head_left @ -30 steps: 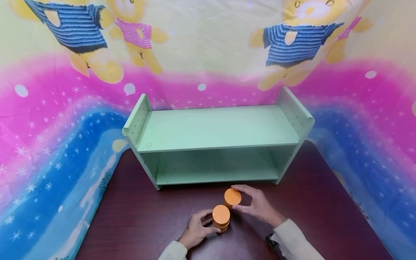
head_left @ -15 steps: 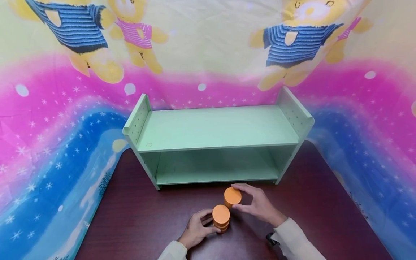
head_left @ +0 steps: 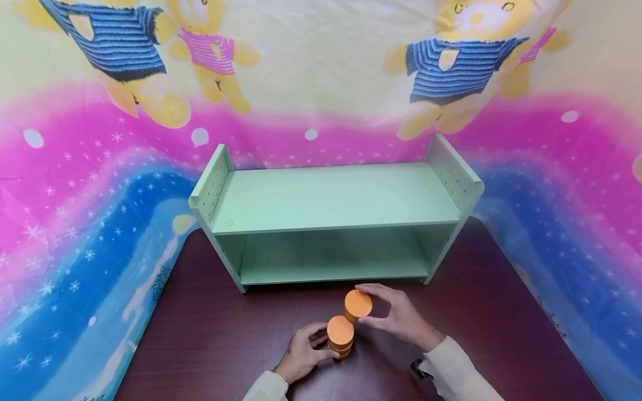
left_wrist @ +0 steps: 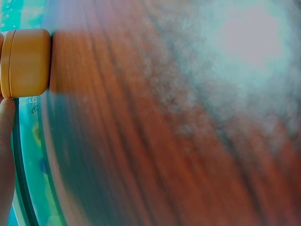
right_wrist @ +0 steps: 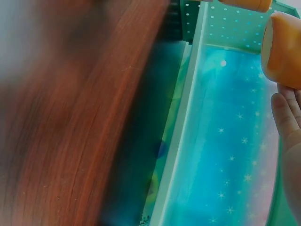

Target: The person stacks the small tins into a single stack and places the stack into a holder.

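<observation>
Two round orange containers are in my hands. My left hand [head_left: 301, 352] grips the nearer orange container [head_left: 340, 331], with thumb and fingers on either side. In the left wrist view this orange container [left_wrist: 29, 63] shows a seam near its top and stands on the table. Just beyond it and to the right, my right hand [head_left: 398, 316] pinches the other orange container [head_left: 358, 303] between thumb and fingers. That orange container [right_wrist: 284, 49] hangs clear of the table in the right wrist view, its paler underside showing. I cannot tell whether the two touch.
Behind the hands stands a pale green two-tier shelf [head_left: 336, 197] with raised side panels. It rests on a dark reddish-brown table [head_left: 215, 334]. A printed cloth [head_left: 311, 72] with bears and snowflakes hangs at the back and sides.
</observation>
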Demonstrator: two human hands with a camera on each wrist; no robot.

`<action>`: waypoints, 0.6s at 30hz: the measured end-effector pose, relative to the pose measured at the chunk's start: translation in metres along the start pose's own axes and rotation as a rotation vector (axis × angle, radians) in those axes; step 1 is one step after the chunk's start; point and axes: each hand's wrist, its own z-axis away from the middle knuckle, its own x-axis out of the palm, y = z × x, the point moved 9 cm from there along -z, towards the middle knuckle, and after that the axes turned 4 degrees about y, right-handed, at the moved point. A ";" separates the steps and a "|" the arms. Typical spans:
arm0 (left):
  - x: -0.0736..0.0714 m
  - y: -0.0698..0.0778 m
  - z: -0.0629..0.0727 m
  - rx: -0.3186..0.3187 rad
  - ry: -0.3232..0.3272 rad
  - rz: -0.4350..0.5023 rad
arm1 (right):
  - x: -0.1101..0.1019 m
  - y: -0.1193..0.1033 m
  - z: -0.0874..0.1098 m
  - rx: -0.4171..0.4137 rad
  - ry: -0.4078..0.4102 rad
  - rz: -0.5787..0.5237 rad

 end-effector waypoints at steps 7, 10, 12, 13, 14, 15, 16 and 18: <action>0.000 -0.001 0.000 -0.017 -0.003 0.005 | -0.001 -0.007 -0.001 -0.015 -0.005 0.002; 0.000 -0.001 0.000 -0.024 -0.005 0.009 | -0.001 -0.009 -0.001 -0.025 -0.006 -0.005; 0.000 -0.002 0.000 -0.027 -0.006 0.008 | -0.001 -0.011 -0.001 -0.030 -0.007 -0.007; 0.000 -0.002 0.000 -0.028 -0.007 0.006 | -0.001 -0.012 -0.001 -0.032 -0.008 -0.009; 0.000 -0.002 0.000 -0.031 -0.007 0.005 | 0.000 -0.012 -0.001 -0.034 -0.010 -0.012; 0.000 -0.002 0.000 -0.033 -0.008 0.003 | 0.000 -0.012 -0.001 -0.036 -0.011 -0.013; 0.000 -0.002 -0.001 -0.035 -0.009 -0.001 | 0.000 -0.013 -0.001 -0.037 -0.013 -0.016; 0.000 -0.002 -0.001 -0.035 -0.011 -0.010 | 0.001 -0.014 -0.001 -0.042 -0.017 -0.019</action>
